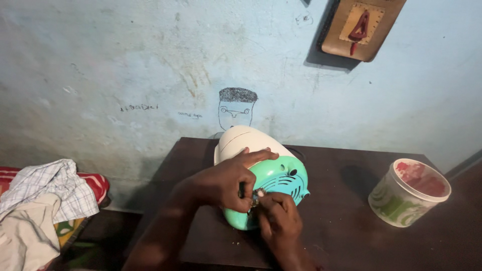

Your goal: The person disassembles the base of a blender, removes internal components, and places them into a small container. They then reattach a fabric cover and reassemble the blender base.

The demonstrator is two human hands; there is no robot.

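We see one small appliance (pixel 273 173) tipped on its side near the middle of the dark table (pixel 351 226), closer to the table's back edge than to its front; its upper shell is cream and rounded, its base is mint green with curved vent slots and a few dark holes facing us; our left hand (pixel 226 183) lies over the seam between cream and green, fingers curled and thumb pinched against something small and dark at the base, so it is clenched on that piece and braces the housing; our right hand (pixel 278 218) comes up from the front edge, fingertips closed on a small metallic part at the same spot; what that part is we cannot make out, since both hands cover it and it is tiny and dim; the lower green edge is hidden behind the hands, and our forearms are cut off by the bottom of the view; near the table's right edge stands one round plastic tub (pixel 409 193), pale with green marks, reddish inside; on the wall above hangs one brown plaque (pixel 359 27), cut off at the top; past the left edge lies one heap of cloth (pixel 45 200), checked and plain, partly out of view
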